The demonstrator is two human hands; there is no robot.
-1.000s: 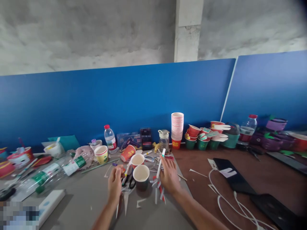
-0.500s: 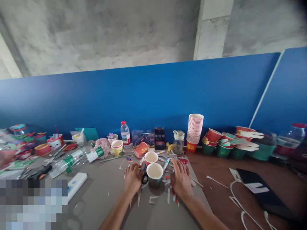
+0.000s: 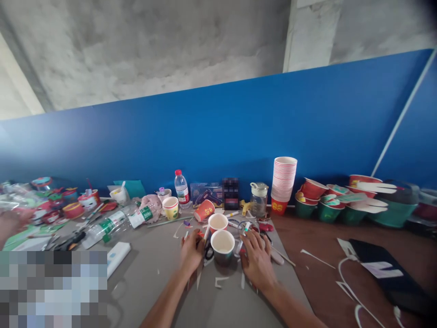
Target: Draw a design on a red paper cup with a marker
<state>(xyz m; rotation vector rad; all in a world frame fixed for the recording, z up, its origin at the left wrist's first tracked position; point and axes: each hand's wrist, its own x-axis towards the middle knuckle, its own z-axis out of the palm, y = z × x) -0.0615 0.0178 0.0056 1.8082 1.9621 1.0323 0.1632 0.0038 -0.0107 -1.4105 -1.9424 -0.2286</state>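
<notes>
My left hand (image 3: 191, 251) rests on the grey table (image 3: 153, 273), left of a dark paper cup (image 3: 222, 248). Its fingers are curled beside black scissors (image 3: 207, 252) and a white marker (image 3: 206, 233); what they grip is hidden. My right hand (image 3: 256, 258) lies right of the cup, fingers spread flat over loose markers (image 3: 244, 228) and paper scraps. A red cup with a white inside (image 3: 217, 222) stands just behind the dark cup.
A tall stack of red-and-white cups (image 3: 284, 184), a glass jar (image 3: 258, 199) and a water bottle (image 3: 181, 187) line the blue partition (image 3: 218, 136). Green and red bowls (image 3: 327, 205) sit to the right. White cables (image 3: 355, 291) and a black device (image 3: 385, 273) lie on brown table.
The view swung left and tilted. My right hand lowered the white marker and flattened onto the table. My left hand dropped to the table beside the scissors.
</notes>
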